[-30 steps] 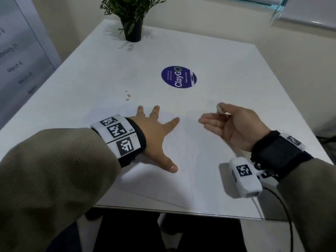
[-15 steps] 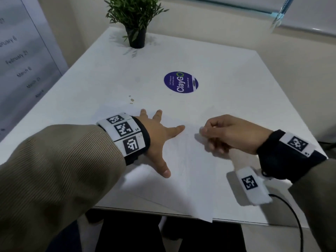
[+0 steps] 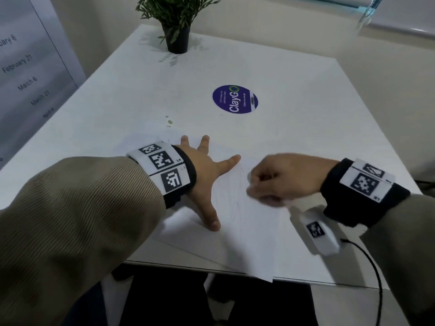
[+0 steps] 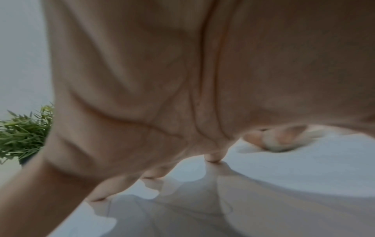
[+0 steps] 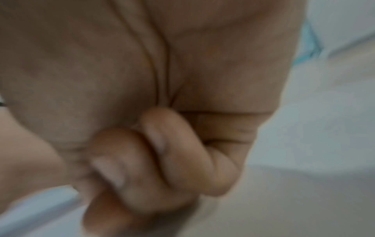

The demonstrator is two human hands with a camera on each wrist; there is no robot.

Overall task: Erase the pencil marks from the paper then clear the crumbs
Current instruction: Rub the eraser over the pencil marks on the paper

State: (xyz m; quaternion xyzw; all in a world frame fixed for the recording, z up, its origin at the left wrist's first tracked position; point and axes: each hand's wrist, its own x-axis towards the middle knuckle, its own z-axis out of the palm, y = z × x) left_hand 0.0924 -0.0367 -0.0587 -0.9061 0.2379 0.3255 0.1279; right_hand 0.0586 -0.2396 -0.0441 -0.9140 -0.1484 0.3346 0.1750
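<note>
A white paper sheet (image 3: 249,234) with faint pencil marks (image 3: 235,184) lies at the near edge of the white table (image 3: 306,74). My left hand (image 3: 207,177) presses flat on the sheet's left part, fingers spread. My right hand (image 3: 266,182) sits on the sheet just right of the left index finger, blurred, with its fingers curled (image 5: 162,160). In the left wrist view a pale eraser (image 4: 282,146) shows under the right hand's fingertips, against the paper. Small crumbs (image 3: 170,122) lie on the table beyond the sheet's far edge.
A round purple sticker (image 3: 235,99) is at mid table. A potted plant (image 3: 176,24) stands at the far edge. A black cable (image 3: 376,278) hangs off the near right edge below my right wrist. A wall board with dates is at the left.
My right hand turned palm down, curled its fingers and came down onto the paper, moving left toward the left hand. The left hand stayed pressed flat.
</note>
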